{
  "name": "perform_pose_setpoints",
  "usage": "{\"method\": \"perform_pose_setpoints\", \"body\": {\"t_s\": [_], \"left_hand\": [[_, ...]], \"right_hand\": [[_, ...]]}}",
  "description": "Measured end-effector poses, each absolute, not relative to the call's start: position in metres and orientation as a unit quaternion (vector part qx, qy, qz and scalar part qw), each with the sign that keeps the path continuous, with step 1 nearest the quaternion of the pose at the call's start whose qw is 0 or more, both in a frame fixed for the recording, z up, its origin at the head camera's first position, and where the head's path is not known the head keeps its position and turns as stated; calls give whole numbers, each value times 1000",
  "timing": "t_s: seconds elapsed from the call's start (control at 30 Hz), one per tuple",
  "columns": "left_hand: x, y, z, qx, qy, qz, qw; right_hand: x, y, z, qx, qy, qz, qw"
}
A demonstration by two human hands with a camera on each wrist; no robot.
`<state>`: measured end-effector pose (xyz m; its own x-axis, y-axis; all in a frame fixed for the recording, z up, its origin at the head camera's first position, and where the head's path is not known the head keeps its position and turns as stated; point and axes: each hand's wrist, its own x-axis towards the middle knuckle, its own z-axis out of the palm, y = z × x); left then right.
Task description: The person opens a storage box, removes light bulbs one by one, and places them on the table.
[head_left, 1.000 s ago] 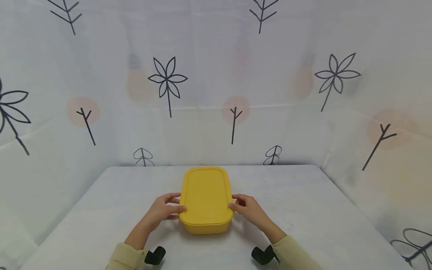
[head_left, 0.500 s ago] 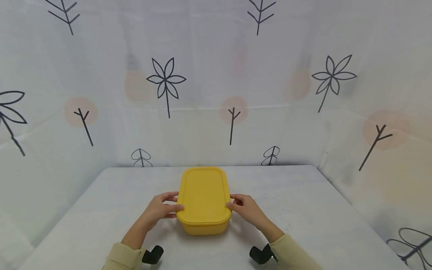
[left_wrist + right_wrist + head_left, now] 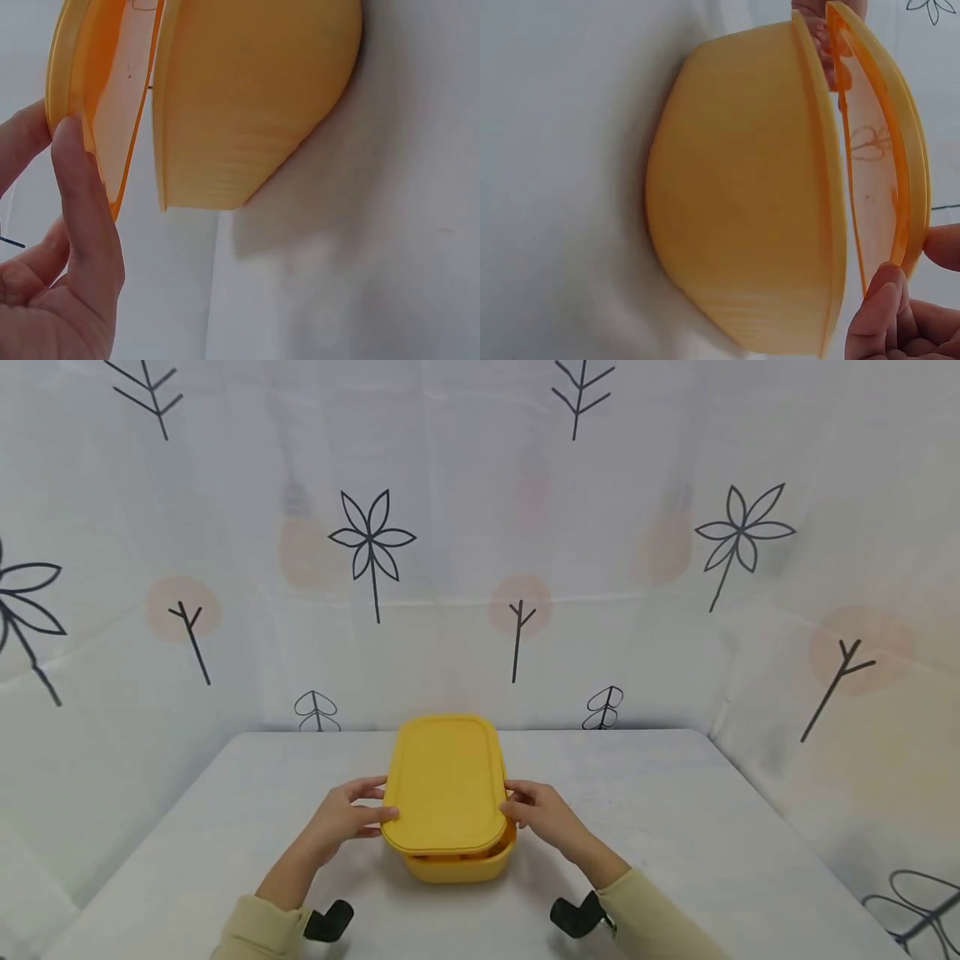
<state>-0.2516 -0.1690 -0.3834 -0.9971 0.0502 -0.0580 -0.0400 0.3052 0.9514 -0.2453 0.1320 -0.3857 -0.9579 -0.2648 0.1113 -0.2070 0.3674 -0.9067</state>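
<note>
A yellow lid (image 3: 446, 785) is held up off a yellow plastic box (image 3: 459, 869), shifted a little to the left of it. My left hand (image 3: 341, 818) pinches the lid's left edge, thumb on top and fingers below. On the opposite edge my right hand (image 3: 549, 817) grips the lid the same way. Both wrist views show a gap between the lid (image 3: 67, 67) and the rim of the box (image 3: 742, 187), which stands on the table. Through the front gap in the head view a sliver of the box's inside shows; the rest is hidden under the lid.
The white table (image 3: 660, 827) reaches back to a pale curtain (image 3: 450, 652) printed with dark plant outlines, which also hangs along both sides. Black wrist camera mounts (image 3: 576, 917) stick out below the sleeves (image 3: 262, 930).
The lid sat closed on the box before. Both hands have raised it and moved it slightly left, while the box has stayed on the table.
</note>
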Motion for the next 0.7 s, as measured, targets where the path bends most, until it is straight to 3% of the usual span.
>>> {"method": "perform_pose_setpoints", "body": {"t_s": [0.7], "left_hand": [[-251,-203,-362,25,818,574,36]], "right_hand": [[-252,99,-373,-114,767,-628,65]]}}
